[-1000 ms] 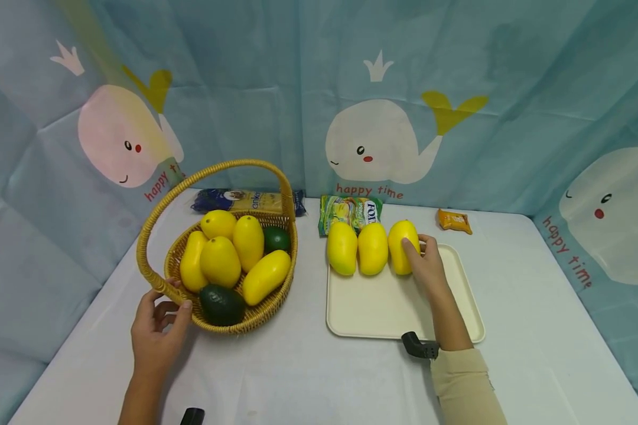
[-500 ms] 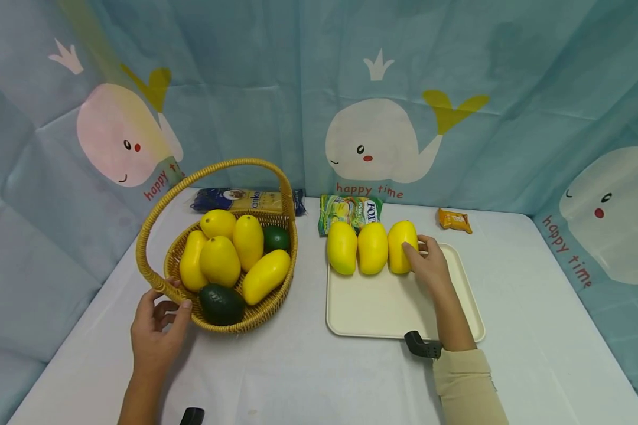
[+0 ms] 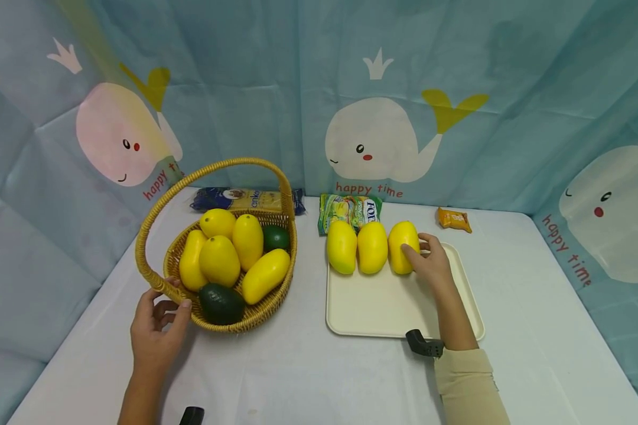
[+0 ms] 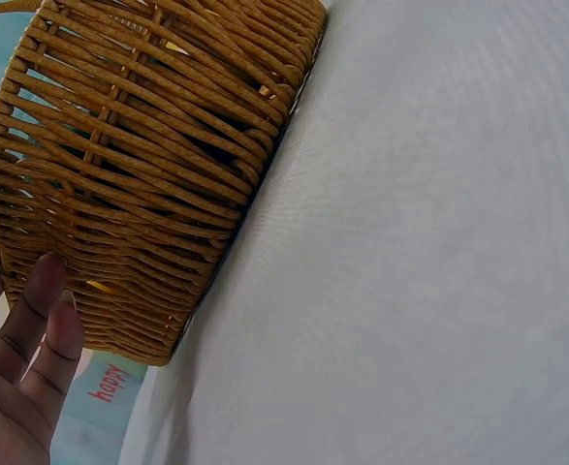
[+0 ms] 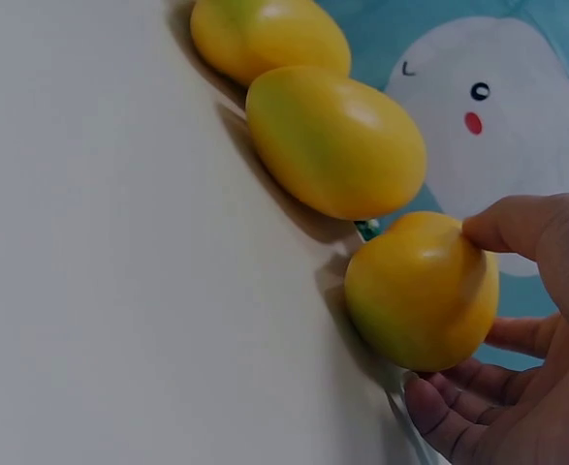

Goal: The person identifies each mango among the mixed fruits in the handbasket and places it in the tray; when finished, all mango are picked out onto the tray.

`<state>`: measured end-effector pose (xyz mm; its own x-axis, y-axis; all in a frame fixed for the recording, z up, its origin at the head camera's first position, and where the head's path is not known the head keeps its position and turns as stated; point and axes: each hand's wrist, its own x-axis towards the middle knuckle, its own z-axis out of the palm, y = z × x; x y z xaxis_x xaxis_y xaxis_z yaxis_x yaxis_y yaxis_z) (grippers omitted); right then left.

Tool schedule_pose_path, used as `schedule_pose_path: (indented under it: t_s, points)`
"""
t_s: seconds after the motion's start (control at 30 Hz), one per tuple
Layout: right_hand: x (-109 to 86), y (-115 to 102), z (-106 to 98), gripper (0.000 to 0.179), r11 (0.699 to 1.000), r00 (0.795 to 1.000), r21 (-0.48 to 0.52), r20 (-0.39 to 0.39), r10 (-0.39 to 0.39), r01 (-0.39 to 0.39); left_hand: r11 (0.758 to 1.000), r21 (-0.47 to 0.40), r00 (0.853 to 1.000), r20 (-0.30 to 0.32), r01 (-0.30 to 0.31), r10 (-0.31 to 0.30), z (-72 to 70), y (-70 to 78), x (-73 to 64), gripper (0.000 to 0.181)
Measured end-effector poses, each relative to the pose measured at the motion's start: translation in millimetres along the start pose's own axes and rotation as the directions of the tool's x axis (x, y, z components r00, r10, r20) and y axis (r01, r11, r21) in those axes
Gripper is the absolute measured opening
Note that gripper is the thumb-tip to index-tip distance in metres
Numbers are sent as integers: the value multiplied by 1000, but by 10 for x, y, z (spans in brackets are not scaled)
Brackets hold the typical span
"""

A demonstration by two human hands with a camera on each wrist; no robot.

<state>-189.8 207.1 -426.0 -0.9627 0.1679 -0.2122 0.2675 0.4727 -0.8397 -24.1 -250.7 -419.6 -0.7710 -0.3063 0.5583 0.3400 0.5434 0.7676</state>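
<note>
The right hand [image 3: 430,264] is pinching the rightmost mango [image 3: 400,241], its thumb pressing the near flank and its other fingers curling round the far one. That mango is sitting at the far side of the cream tray [image 3: 374,310], its long axis pointing away from the person; whether its underside is touching the tray, I cannot tell. It is showing a smooth, plump, slightly tapering body, bright yellow and softly shining from above. In the right wrist view its blunt end is facing the camera, looking deeper golden (the light there is dimmer), with a greenish flush spreading low on one side and a shallow dip near the top. The middle mango [image 3: 372,248] is lying just beside it, and the left mango [image 3: 342,248], greener at its near end, is completing the row. The left hand [image 3: 156,336] is gripping the wicker basket [image 3: 237,326] at the foot of its handle, thumb and fingers closing about the edge. Inside, yellow fruits and two dark green ones are resting together.
</note>
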Motion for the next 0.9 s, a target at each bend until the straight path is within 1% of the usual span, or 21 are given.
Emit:
schedule_pose_path:
  t_s: [0.27, 0.43, 0.9]
  points:
    - [13, 18, -5, 75, 1000, 1000, 9, -21, 7, -6, 1000, 2, 1000, 2, 9, -9, -1, 14, -5, 49]
    - [15, 11, -13, 75, 1000, 999, 17, -31, 15, -14, 1000, 0, 1000, 0, 5, -5, -1, 13, -3, 48]
    - [3, -17, 8, 74, 1000, 1000, 11, 1, 9, -9, 1000, -8, 1000, 2, 16, -16, 2, 11, -4, 49]
